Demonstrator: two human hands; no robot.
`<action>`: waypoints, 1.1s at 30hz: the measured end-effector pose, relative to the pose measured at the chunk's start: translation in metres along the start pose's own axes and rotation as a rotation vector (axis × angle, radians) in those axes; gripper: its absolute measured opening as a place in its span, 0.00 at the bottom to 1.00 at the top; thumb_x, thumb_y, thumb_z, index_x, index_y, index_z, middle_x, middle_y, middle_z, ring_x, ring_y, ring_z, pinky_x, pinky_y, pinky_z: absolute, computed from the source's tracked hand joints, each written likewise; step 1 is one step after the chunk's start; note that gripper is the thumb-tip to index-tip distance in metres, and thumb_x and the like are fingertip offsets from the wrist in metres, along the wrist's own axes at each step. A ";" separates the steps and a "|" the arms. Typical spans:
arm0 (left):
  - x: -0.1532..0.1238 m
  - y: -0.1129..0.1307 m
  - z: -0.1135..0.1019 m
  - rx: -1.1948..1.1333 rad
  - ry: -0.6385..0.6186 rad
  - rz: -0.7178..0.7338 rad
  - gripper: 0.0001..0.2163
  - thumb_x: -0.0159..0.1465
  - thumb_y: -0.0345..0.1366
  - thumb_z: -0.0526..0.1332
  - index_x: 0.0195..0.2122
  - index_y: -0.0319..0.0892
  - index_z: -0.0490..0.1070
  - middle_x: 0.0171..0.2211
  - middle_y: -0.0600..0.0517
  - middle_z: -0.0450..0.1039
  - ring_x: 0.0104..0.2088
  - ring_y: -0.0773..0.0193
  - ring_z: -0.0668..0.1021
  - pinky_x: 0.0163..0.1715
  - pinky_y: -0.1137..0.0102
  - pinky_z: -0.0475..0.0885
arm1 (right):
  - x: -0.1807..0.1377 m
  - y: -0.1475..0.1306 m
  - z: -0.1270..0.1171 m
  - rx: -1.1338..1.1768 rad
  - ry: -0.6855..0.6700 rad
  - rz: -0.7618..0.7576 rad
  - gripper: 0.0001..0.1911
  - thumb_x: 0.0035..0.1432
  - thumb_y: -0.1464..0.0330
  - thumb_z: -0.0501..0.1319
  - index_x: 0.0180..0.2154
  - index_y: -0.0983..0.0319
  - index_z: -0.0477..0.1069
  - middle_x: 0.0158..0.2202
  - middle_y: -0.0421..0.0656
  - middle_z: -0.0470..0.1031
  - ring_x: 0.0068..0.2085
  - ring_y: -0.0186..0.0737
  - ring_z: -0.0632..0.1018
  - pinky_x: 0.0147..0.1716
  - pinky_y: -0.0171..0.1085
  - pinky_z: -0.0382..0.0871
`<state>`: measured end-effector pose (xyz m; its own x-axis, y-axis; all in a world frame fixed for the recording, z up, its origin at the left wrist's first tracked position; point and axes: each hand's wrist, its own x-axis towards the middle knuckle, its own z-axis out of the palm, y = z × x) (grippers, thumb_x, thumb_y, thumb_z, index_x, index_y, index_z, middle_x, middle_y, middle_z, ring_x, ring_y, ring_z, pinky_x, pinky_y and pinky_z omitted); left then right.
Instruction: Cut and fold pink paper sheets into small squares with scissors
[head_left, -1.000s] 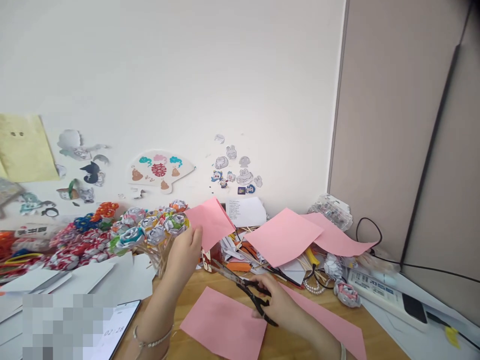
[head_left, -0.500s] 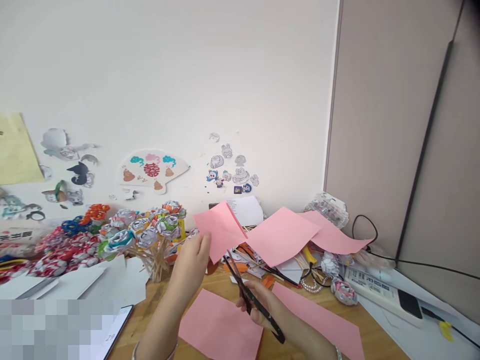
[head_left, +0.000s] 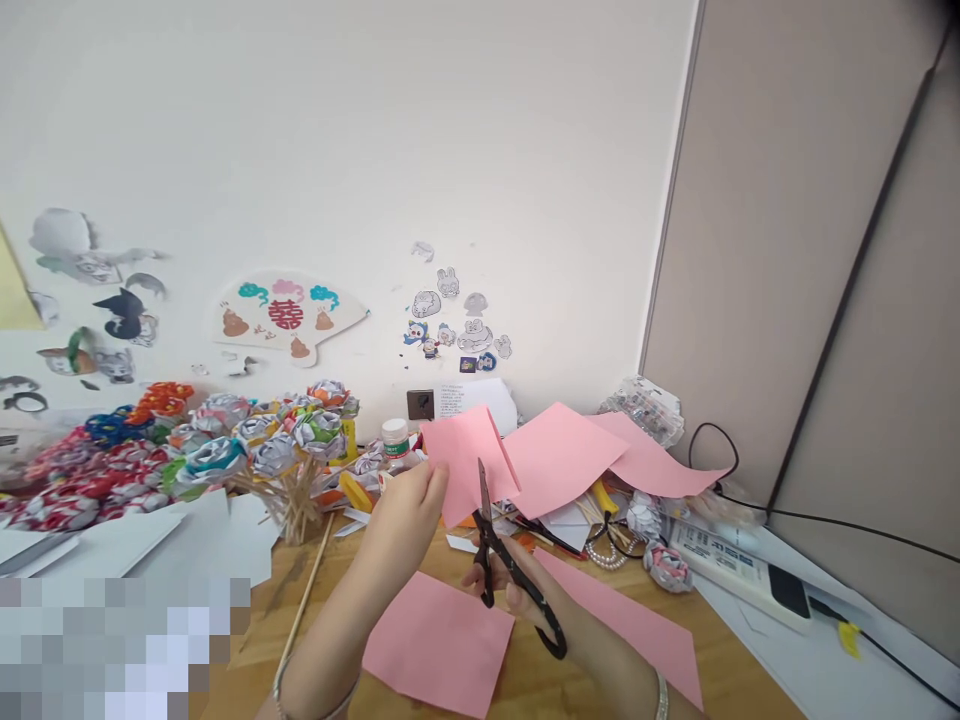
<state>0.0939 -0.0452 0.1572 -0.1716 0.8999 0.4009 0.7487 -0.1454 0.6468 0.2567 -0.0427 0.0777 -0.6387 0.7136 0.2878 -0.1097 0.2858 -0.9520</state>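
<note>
My left hand [head_left: 409, 515] pinches a folded pink sheet of paper [head_left: 465, 462] and holds it upright above the wooden desk [head_left: 330, 600]. My right hand [head_left: 536, 600] grips black scissors [head_left: 502, 565] by the handles. The blades point up and their tip lies over the lower edge of the held sheet. A loose pink sheet [head_left: 439, 645] lies flat on the desk just below both hands.
More pink sheets [head_left: 570, 455] lie over a heap of craft scraps at the back. Paper roses on sticks [head_left: 277, 450] crowd the left. A small glue bottle [head_left: 395, 445] stands behind my left hand. White papers [head_left: 150, 540], a power strip [head_left: 739, 570] and cables flank the desk.
My right hand lifted the scissors from near-flat to upright and brought the blades up to the pink sheet. The left hand shifted the sheet slightly right. The view drifted, showing the glue bottle.
</note>
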 end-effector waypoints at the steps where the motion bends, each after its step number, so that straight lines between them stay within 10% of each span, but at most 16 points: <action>1: 0.000 0.001 0.000 0.008 -0.009 0.003 0.16 0.60 0.44 0.42 0.17 0.45 0.46 0.16 0.59 0.51 0.19 0.68 0.59 0.20 0.72 0.51 | -0.001 -0.003 -0.001 0.023 -0.011 -0.008 0.29 0.48 0.45 0.54 0.46 0.55 0.65 0.37 0.46 0.72 0.41 0.44 0.72 0.45 0.45 0.62; 33: -0.005 0.008 -0.001 0.147 -0.035 0.060 0.14 0.60 0.42 0.41 0.18 0.46 0.47 0.17 0.58 0.50 0.20 0.67 0.58 0.21 0.71 0.51 | -0.005 -0.022 0.003 0.103 0.019 0.029 0.30 0.47 0.47 0.58 0.46 0.58 0.66 0.38 0.46 0.73 0.43 0.45 0.73 0.48 0.46 0.59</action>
<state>0.1004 -0.0512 0.1614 -0.1035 0.9055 0.4115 0.8429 -0.1398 0.5196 0.2600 -0.0550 0.0972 -0.6283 0.7329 0.2609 -0.1693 0.1985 -0.9654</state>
